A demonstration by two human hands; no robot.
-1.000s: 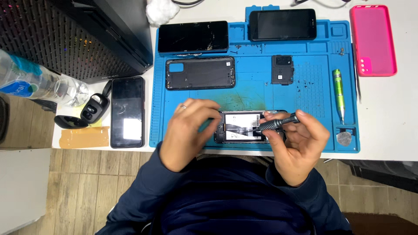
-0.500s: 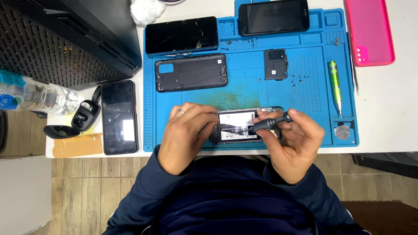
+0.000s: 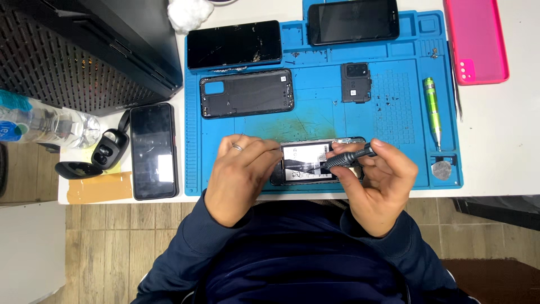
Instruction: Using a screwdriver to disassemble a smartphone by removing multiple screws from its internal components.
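left hand (image 3: 239,174) grip clamped on our opened phone (image 3: 315,162) at blue mat (image 3: 315,115) front edge | right hand (image 3: 374,180) pinching black screwdriver (image 3: 346,157) over it | tip hidden, can't see the screw

White desk (image 3: 506,141) and what is laid directly on it

A blue work mat (image 3: 315,115) is spread under the hands (image 3: 247,174) and beyond them. To the left of the hands, a dark phone (image 3: 153,151), an open black earbud case (image 3: 107,149), a strip of brown tape (image 3: 98,188) and a clear plastic bottle (image 3: 48,124) are laid. A black perforated case (image 3: 73,50) is set further back on the left. A pink phone cover (image 3: 475,39) is placed beyond the right hand (image 3: 374,183).
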